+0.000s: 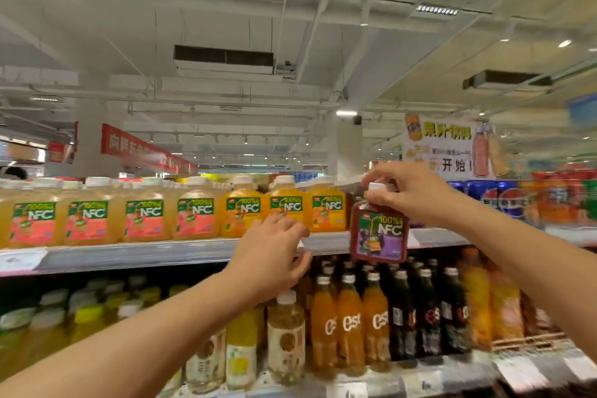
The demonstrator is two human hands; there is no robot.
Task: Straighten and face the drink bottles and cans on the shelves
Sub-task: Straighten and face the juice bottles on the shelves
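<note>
Dark-red bottle point(378, 233), purple-green label point(381, 237)

We see the right hand point(410, 194) pinching the purple NFC bottle point(379, 231) by its cap at three o'clock of the orange NFC bottles point(287, 207); the left hand point(271, 255) hovers open before the top shelf point(161, 252).

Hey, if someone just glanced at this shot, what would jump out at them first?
Probably the purple juice bottle, held by its white cap in the right hand and hanging in front of the top shelf edge. Next, the left hand reaching toward that edge mid-frame. Behind runs a long row of orange and pinkish juice bottles on the top shelf.
</note>
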